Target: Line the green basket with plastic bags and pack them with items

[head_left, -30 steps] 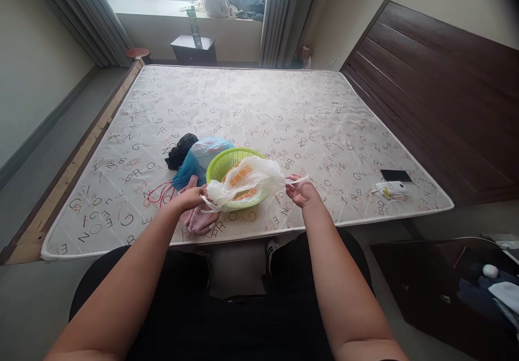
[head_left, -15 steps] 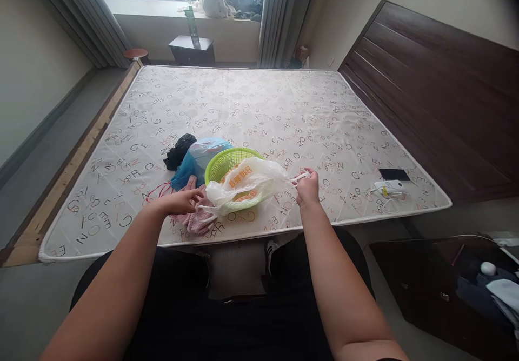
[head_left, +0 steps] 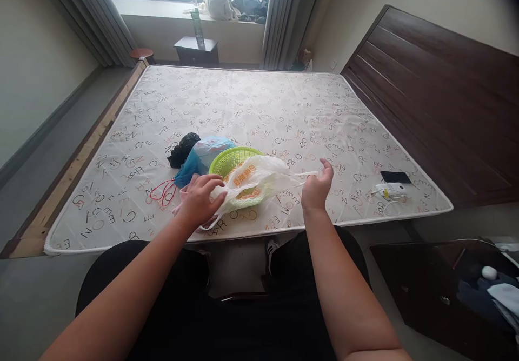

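Note:
A white plastic bag [head_left: 263, 173] with orange print lies stretched over a green plastic basket [head_left: 221, 162] on the mattress. My right hand [head_left: 317, 189] holds the bag's pulled-out handles at its right, one finger raised. Over the bag's left end, my left hand [head_left: 201, 201] reaches with bent fingers, thumb and forefinger apart, touching the plastic. A loose handle hangs below it. Partly hidden by that hand is a pink cloth [head_left: 180, 198]. Behind it sit a blue plastic bag [head_left: 192, 167] with red drawstrings [head_left: 163, 191] and a crumpled black bag [head_left: 183, 149].
The letter-patterned mattress [head_left: 251, 101] spans the middle. Toward its right edge lie a black phone [head_left: 396, 177] and a white device [head_left: 391, 190] with a cable. A dark wooden headboard [head_left: 438, 107] stands at right. Beyond the bed is a small nightstand [head_left: 197, 52].
My left hand has moved right, from the pink cloth onto the bag's left end. My right hand has shifted slightly right, drawing the handles taut, with a finger now raised.

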A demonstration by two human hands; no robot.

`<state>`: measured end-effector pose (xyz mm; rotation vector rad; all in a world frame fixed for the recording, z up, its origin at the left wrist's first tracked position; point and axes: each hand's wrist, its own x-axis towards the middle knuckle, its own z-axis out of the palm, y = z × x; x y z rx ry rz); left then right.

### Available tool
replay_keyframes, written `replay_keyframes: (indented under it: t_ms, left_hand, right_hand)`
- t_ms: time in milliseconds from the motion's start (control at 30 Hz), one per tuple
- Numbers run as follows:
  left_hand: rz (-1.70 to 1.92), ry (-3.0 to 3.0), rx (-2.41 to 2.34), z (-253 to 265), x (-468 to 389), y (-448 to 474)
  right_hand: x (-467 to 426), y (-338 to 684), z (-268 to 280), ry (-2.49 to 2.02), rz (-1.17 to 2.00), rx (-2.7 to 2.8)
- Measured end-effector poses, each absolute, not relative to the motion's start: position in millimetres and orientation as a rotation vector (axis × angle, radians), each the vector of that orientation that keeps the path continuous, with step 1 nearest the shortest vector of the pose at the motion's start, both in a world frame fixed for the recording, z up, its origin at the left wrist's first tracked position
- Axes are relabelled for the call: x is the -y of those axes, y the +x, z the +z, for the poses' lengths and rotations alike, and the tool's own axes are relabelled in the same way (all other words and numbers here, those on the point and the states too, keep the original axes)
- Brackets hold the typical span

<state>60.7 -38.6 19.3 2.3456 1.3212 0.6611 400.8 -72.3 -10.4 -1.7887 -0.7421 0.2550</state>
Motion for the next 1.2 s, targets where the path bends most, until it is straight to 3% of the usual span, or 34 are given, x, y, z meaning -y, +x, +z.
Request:
replay_keyframes:
  t_ms: [167,233,467,767,1000,1200]
  left_hand:
    - [0.422,2.494,-1.236,3,45,66]
    - [0.353,2.509,-1.258,-3,47,69]
    - [0.259,2.532,-1.297,-11,46,70]
    - [0.301,2.492,-1.296,-15,42,67]
    - [0.334,2.454,-1.295,-18,41,67]
    - [0.313,2.473,-1.293,-19,40,64]
  right_hand:
    - [70,418,-11,-1.692,0.979,0.484]
    - [72,422,-12,-1.714,1.098,0.425]
    - [82,412,-12,-2.0,0.436,1.191]
    - [99,379,12,-1.843,0.072,1.72]
    - [99,367,26,-1.636,-0.016,1.845]
    - [97,365,24,-1.372,0.233,2.108]
